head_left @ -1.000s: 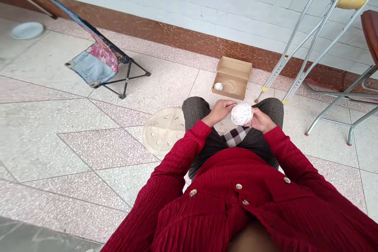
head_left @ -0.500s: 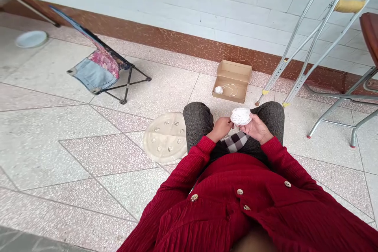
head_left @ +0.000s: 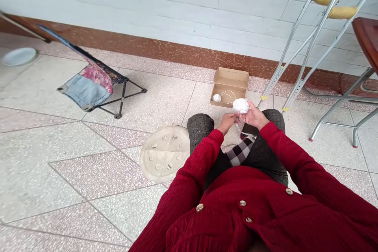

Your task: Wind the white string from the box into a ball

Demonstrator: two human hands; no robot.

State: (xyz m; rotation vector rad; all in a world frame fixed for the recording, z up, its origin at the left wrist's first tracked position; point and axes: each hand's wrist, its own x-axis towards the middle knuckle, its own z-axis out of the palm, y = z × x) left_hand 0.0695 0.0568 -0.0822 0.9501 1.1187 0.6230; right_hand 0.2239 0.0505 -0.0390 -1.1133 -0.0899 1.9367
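Observation:
A white ball of yarn (head_left: 241,105) is held up over the gap between my knees. My right hand (head_left: 256,117) grips it from the right and below, fingers curled around its underside. Just below the ball on its left, my left hand (head_left: 227,122) is closed in a pinch on the yarn strand. Loose white yarn (head_left: 239,129) hangs under my hands toward a black-and-white checked cloth (head_left: 240,152) on my lap. A smaller white yarn ball (head_left: 216,97) with a looped tail lies in the open cardboard box (head_left: 226,88) beyond my hands.
A round beige mat with holes (head_left: 156,153) lies on the floor by my left knee. Farther left stands a folding chair (head_left: 94,90), with a pale basin (head_left: 19,56) behind it. Crutches (head_left: 307,51) lean at the right beside a brown metal-legged chair (head_left: 366,39).
Both hands have moved forward with the yarn ball, toward the box. Hanging yarn now shows beneath them. The whole view has shifted slightly.

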